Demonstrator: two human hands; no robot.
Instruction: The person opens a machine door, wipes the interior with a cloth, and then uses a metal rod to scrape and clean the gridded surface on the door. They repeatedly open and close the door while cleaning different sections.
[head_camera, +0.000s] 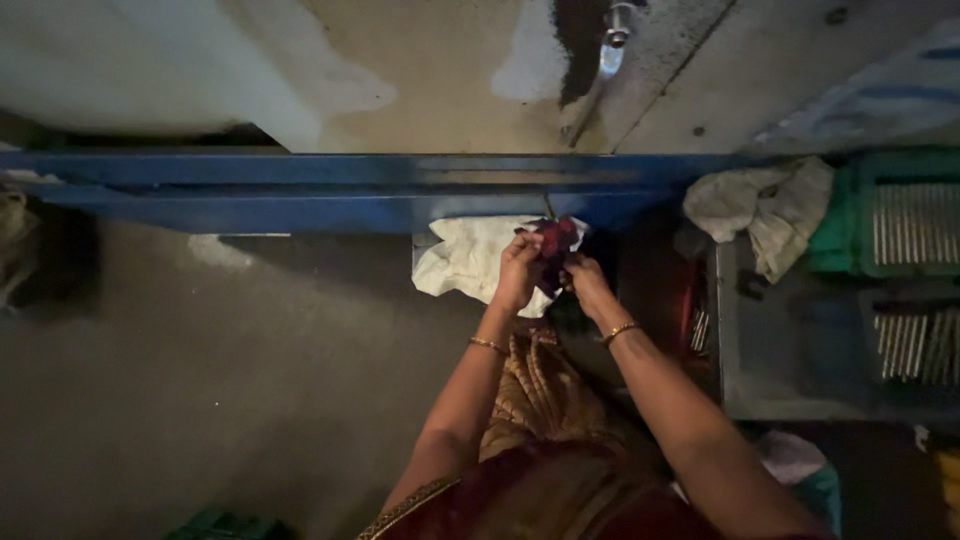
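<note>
Both my hands are raised together in front of a blue metal beam. My left hand and my right hand both grip a small dark red cloth, bunched between the fingers. A thin metal rod pokes out just above the cloth. Behind the hands lies a white cloth under the beam. A gold bangle sits on each wrist.
A crumpled pale rag lies at the right on a grey crate. Green trays with rows of metal pins stand at the far right. Grey concrete floor spreads to the left. A metal lever hangs above.
</note>
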